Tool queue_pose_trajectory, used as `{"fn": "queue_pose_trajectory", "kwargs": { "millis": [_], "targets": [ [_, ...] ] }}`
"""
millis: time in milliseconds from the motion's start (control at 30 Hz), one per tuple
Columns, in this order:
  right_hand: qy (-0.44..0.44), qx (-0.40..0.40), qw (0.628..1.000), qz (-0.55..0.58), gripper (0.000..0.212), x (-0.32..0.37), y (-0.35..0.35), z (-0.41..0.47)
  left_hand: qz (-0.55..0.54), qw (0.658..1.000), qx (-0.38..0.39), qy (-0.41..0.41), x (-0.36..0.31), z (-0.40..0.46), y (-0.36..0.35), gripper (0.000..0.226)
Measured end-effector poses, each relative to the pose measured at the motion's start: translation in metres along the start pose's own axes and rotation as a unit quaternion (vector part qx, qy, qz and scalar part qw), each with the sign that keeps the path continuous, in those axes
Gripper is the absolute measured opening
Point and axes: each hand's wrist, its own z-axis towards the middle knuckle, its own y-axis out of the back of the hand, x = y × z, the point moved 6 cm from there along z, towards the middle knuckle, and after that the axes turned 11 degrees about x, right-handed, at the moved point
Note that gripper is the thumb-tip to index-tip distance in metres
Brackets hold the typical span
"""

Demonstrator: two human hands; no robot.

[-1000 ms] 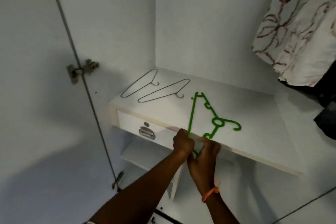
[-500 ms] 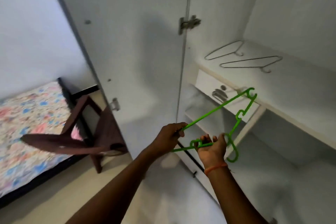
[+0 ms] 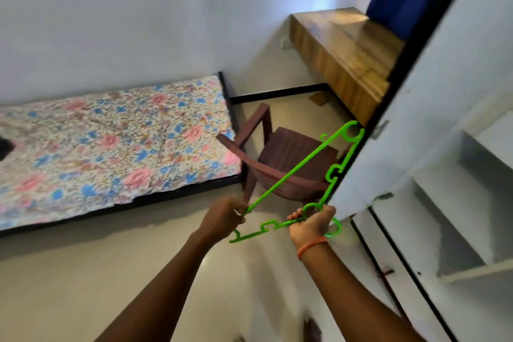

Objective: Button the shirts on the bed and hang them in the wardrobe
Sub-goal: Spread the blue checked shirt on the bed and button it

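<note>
bedroom; hanger (image 3: 288,175) between both hands' fingers (image 3: 295,215)

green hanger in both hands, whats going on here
A person stands by the open wardrobe door holding a green plastic hanger with both hands. The left hand grips the end of its straight bar; the right hand holds it at the ring by the hook. No shirt is on it. Ahead are the floral-covered bed and a brown chair.

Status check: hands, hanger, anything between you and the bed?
Both hands, left and right, grip the green hanger. Brown chair stands ahead, beside the bed. No shirt clearly visible.
</note>
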Motion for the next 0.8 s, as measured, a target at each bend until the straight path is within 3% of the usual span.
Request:
{"fn": "queue_pose_trajectory", "kwargs": {
  "millis": [167, 267, 400, 500, 600, 667, 733, 800],
  "targets": [
    [-0.011, 0.020, 0.996, -0.090, 0.040, -0.089, -0.083, -0.002, -0.004, 0.995, -0.035, 0.092, 0.091, -0.018, 0.053, 0.009],
    [-0.039, 0.044, 0.988, -0.144, 0.038, -0.133, -0.140, 0.016, -0.031, 0.990, -0.093, 0.104, 0.129, -0.015, 0.093, 0.014],
    [-0.064, 0.125, 0.963, -0.230, 0.038, -0.190, -0.237, 0.052, -0.059, 0.967, -0.174, 0.175, 0.183, 0.003, 0.162, 0.008],
    [-0.043, 0.206, 0.922, -0.326, 0.032, -0.235, -0.317, 0.080, -0.071, 0.947, -0.213, 0.229, 0.222, 0.026, 0.218, 0.013],
    [-0.048, 0.265, 0.845, -0.461, 0.026, -0.284, -0.376, 0.099, -0.217, 0.891, -0.278, 0.287, 0.260, 0.056, 0.272, 0.017],
    [-0.073, 0.304, 0.805, -0.505, 0.037, -0.318, -0.408, 0.106, -0.329, 0.834, -0.330, 0.295, 0.287, 0.079, 0.310, 0.024],
    [-0.048, 0.313, 0.765, -0.560, 0.045, -0.341, -0.445, 0.112, -0.402, 0.785, -0.367, 0.297, 0.318, 0.102, 0.349, 0.029],
    [-0.004, 0.326, 0.741, -0.588, 0.040, -0.354, -0.482, 0.121, -0.441, 0.756, -0.381, 0.299, 0.339, 0.119, 0.380, 0.023]
  ]
}}
